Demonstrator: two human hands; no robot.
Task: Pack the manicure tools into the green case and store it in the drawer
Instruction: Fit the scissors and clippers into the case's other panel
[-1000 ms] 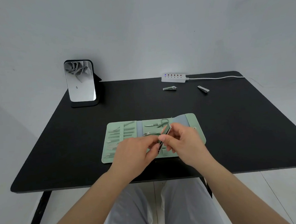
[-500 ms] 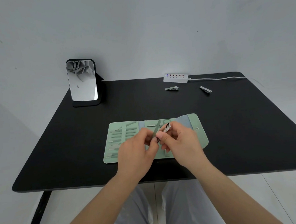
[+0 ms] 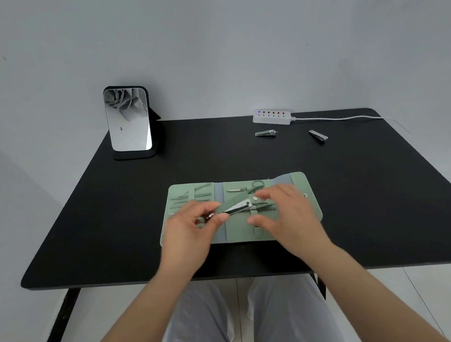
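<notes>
The left hand (image 3: 188, 230) is pinching a large nail clipper (image 3: 234, 207) by its near end between thumb and fingers (image 3: 223, 218), holding it tilted so its silver and green body is pointing up and to the right above the middle of the case. The right hand (image 3: 287, 214) is hovering just beside the clipper's far tip, its fingers spread and loosely bent, gripping nothing; motion blur is softening their edges.

Beneath both hands the green case (image 3: 311, 208) is lying unfolded and flat near the front edge of the worktop (image 3: 90, 218). Slim tools are sitting in loops in its left panel, and small scissors (image 3: 255, 185) are sitting in the middle panel.

The worktop is matte black with rounded corners. At its back left a rectangular mirror (image 3: 127, 120) is standing on a black base. At the back right a white power strip (image 3: 272, 116) is lying with its cable running off to the right. Just in front of it two smaller nail clippers, one (image 3: 265, 133) and another (image 3: 318, 135), are lying apart from each other. Plain grey walls are closing in behind and to the left. The person's pale trousers (image 3: 288, 312) are showing below the worktop's front edge.
</notes>
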